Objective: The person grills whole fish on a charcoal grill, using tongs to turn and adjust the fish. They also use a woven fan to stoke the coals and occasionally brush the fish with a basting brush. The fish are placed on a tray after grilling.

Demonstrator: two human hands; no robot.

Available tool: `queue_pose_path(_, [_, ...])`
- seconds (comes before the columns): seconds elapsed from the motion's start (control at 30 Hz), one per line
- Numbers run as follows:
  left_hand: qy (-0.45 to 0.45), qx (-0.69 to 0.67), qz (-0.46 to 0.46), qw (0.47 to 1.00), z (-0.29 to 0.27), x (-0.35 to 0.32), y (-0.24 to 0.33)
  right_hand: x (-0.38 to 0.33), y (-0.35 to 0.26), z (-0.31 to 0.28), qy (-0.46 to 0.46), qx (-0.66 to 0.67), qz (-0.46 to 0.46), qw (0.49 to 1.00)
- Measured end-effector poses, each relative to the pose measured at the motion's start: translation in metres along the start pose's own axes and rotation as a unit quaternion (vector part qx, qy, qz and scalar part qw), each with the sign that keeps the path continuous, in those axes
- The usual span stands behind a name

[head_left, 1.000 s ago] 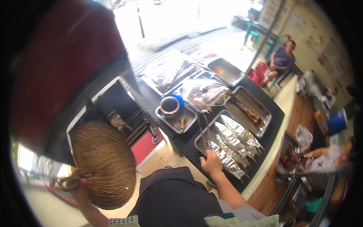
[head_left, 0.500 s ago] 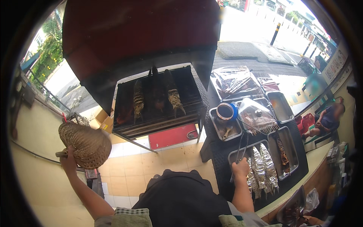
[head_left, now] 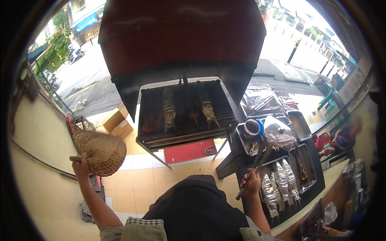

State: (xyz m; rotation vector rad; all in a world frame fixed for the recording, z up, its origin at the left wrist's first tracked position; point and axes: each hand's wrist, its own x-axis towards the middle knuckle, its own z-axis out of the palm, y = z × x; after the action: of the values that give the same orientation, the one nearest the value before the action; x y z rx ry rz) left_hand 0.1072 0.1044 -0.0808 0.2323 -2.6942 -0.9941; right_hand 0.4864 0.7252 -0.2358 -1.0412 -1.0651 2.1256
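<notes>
My left hand (head_left: 82,165) grips the handle of a woven fan (head_left: 103,154), which is slightly blurred, left of the grill (head_left: 187,138). My right hand (head_left: 251,184) is closed around metal tongs (head_left: 261,156), whose arms point up and away over the table. Beside that hand, several foil-wrapped fish (head_left: 282,182) lie side by side in a metal tray. Two partly foil-wrapped fish, a left one (head_left: 169,110) and a right one (head_left: 208,110), rest on the grill rack. Between them is a darker piece on a stick, hard to make out. Orange glow shows at the left.
A dark red hood (head_left: 181,40) overhangs the grill. On the black table stand a blue-rimmed container (head_left: 254,127), a clear-lidded tray (head_left: 279,132), a tray with browned food (head_left: 302,170) and a plastic-covered tray (head_left: 261,100). Cardboard boxes (head_left: 118,122) sit left. A person (head_left: 345,136) sits at right.
My right hand has turned and lifted the tongs from the foil-wrapped fish tray's left side. My view has shifted left, so the grill appears farther right. The fan remains in my left hand.
</notes>
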Motion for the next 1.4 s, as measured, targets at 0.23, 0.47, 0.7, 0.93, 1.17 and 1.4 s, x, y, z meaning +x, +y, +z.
queue_pose_path(0.23, [0.350, -0.632, 0.038, 0.690, -0.093, -0.006, 0.014, -0.049, -0.001, 0.081, -0.118, 0.126, 0.098, 0.980])
queue_pose_path(0.47, [0.031, -0.294, -0.041, 0.954, 0.029, 0.091, -0.040, -0.103, 0.032, 0.146, -0.113, 0.155, 0.111, 0.975])
queue_pose_path(0.7, [-0.112, -0.723, 0.173, 0.659, -0.052, 0.095, -0.028, -0.134, 0.041, 0.163, -0.084, 0.044, 0.056, 0.994])
queue_pose_path(0.93, [-0.011, -0.501, -0.100, 0.860, 0.044, 0.091, -0.052, -0.102, 0.018, 0.153, -0.157, -0.058, 0.001, 0.986])
queue_pose_path(1.17, [0.176, -0.694, 0.065, 0.695, -0.066, 0.001, 0.009, -0.081, 0.015, 0.153, -0.198, -0.135, 0.031, 0.970])
queue_pose_path(1.4, [0.103, -0.585, 0.028, 0.804, -0.032, 0.005, -0.002, -0.046, 0.010, 0.157, -0.272, -0.146, 0.015, 0.951])
